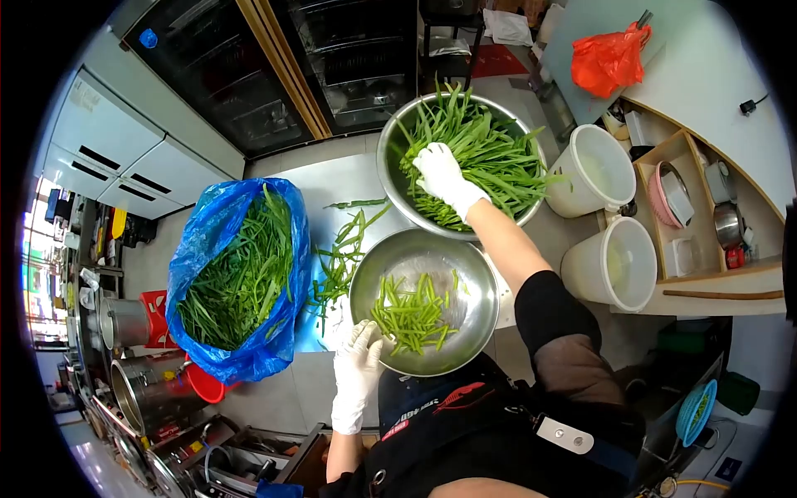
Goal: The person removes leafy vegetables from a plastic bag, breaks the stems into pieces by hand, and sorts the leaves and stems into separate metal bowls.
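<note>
My right hand (pixel 448 178), in a white glove, is in the upper steel bowl (pixel 388 166), its fingers bent down onto the long green leafy stalks (pixel 498 158); what its fingertips hold is hidden. My left hand (pixel 362 363), also gloved, is at the lower left rim of the nearer steel bowl (pixel 477 290), fingers together; whether it pinches something is too small to tell. Short cut green stems (pixel 411 315) lie in that bowl. Loose leaves and stems (pixel 340 261) are strewn on the table (pixel 332 174) left of the bowls.
A blue plastic bag (pixel 286 332) full of greens (pixel 241 282) stands at the left. Two white buckets (pixel 585 170) (pixel 610 264) are at the right, beside an open shelf (pixel 693 174). A red plastic bag (pixel 608 61) lies on the counter at upper right. Dark glass cabinets (pixel 224 79) stand ahead.
</note>
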A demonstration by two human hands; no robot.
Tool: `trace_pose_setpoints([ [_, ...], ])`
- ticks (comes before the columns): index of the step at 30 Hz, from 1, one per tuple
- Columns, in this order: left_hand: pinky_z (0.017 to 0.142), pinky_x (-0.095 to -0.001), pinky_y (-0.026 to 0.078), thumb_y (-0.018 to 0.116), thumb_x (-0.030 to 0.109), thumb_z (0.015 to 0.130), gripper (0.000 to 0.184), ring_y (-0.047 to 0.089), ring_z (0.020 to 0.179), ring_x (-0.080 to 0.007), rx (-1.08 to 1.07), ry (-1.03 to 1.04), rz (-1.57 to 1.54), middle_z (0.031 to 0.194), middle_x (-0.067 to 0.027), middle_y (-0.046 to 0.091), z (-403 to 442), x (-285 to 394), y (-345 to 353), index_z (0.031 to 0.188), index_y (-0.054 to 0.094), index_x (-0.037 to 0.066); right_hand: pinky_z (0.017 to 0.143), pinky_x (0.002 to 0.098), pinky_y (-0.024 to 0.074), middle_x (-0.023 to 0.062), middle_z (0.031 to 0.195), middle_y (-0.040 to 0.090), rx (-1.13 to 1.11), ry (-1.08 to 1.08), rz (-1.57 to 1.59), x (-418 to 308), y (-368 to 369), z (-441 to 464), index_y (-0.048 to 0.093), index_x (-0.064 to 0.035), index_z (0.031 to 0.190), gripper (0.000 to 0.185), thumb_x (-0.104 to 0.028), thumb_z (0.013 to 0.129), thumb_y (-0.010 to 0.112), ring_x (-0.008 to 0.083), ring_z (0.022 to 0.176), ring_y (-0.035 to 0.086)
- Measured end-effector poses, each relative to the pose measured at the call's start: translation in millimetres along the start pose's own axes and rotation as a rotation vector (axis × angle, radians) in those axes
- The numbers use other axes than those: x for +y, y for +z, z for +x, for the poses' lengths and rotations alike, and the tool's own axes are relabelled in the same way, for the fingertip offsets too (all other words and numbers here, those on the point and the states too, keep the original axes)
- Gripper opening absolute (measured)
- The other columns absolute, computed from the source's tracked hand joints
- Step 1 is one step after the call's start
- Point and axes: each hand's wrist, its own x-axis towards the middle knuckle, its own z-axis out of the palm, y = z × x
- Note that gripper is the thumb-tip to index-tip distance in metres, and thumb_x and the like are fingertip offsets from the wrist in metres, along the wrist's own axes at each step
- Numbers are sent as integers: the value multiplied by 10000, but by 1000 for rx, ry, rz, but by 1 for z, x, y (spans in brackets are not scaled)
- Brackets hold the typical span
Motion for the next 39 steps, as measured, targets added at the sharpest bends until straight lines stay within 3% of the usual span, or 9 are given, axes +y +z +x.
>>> trace_pose_setpoints([
  [1, 927, -396, 482, 696, 82, 814, 319, 620, 1043, -331, 1, -8, -15, 1132, -161, 658, -2, -3, 0, 1129, 669, 45, 1051, 439, 345, 94, 1129, 581, -96, 10, 17, 1, -5, 3, 623, -105, 1163, 590, -385, 672, 796, 278, 1136, 492],
  [6, 928, -393, 481, 690, 66, 816, 318, 621, 1044, -332, 22, -36, -81, 1116, -162, 664, -10, -10, -6, 1132, 667, 50, 1162, 526, 202, 157, 1466, 373, -126, -39, 114, 20, -50, -10, 362, -95, 1449, 1028, -522, 630, 815, 328, 1374, 333],
  [16, 888, -382, 503, 681, 52, 846, 293, 647, 994, -322, 166, -58, -43, 1089, -161, 678, -21, -42, -49, 1139, 666, 56, 1140, 443, 234, 152, 1394, 463, 64, 100, 121, 78, -88, -64, 512, -71, 1344, 721, -411, 750, 739, 312, 1346, 362],
  [19, 878, -363, 501, 673, 36, 845, 316, 645, 980, -309, 200, -31, -5, 1077, -147, 675, -19, -54, -68, 1160, 657, 61, 1072, 444, 333, 156, 1287, 555, 301, 125, 129, 74, -90, -71, 569, -69, 1283, 576, -298, 782, 734, 323, 1244, 472],
  [22, 792, -317, 494, 666, -6, 832, 334, 630, 847, -255, 305, -129, -57, 933, -129, 651, -22, -62, -109, 1161, 657, 50, 981, 422, 423, 152, 1174, 622, 518, 103, 238, 44, -96, -65, 623, -56, 1198, 405, -158, 816, 709, 331, 1113, 563],
  [28, 756, -324, 504, 649, -39, 819, 223, 634, 804, -264, 667, -115, 215, 857, -114, 636, 0, -109, -192, 1025, 685, 40, 941, 400, 457, 147, 1109, 646, 391, -125, 462, -68, -125, -54, 640, -47, 1138, 302, -126, 848, 668, 322, 1054, 595],
  [30, 741, -341, 512, 648, -4, 815, 174, 641, 817, -287, 610, -53, 313, 869, -110, 645, 22, -122, -207, 972, 690, 60, 910, 395, 473, 134, 1038, 664, 305, -257, 541, -109, -123, -48, 657, -56, 1078, 256, -137, 836, 675, 308, 1002, 615],
  [33, 755, -376, 521, 607, 139, 835, 145, 669, 828, -325, 262, -240, 484, 868, -138, 690, 49, -160, -207, 872, 723, 62, 880, 385, 485, 112, 991, 669, 239, -423, 587, -168, -109, -45, 670, -63, 1019, 229, -168, 817, 692, 275, 956, 623],
  [39, 732, -429, 548, 642, 208, 751, 234, 681, 834, -387, -406, -530, 703, 871, -209, 693, 86, -211, -174, 842, 726, 10, 856, 380, 481, 86, 963, 656, 189, -588, 628, -235, -89, -52, 678, -70, 1005, 238, -194, 802, 683, 259, 933, 609],
])
